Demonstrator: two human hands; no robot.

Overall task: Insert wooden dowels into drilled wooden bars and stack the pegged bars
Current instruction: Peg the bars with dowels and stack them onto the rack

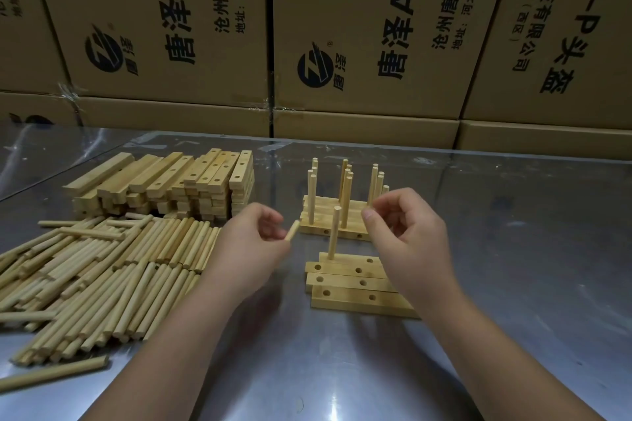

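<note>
left hand [251, 243] pinches dowel [293, 231] (tip showing) | right hand [407, 232] loosely curled, seemingly empty

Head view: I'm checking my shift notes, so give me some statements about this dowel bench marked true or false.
1. The left hand pinches a dowel. True.
2. Three dowels stand in the near bars. False: only one upright dowel stands there.
3. The loose dowel pile lies left of the left hand. True.
4. The plain bar stack sits right of the near bars. False: it sits far to their left, behind the loose dowel pile.
</note>
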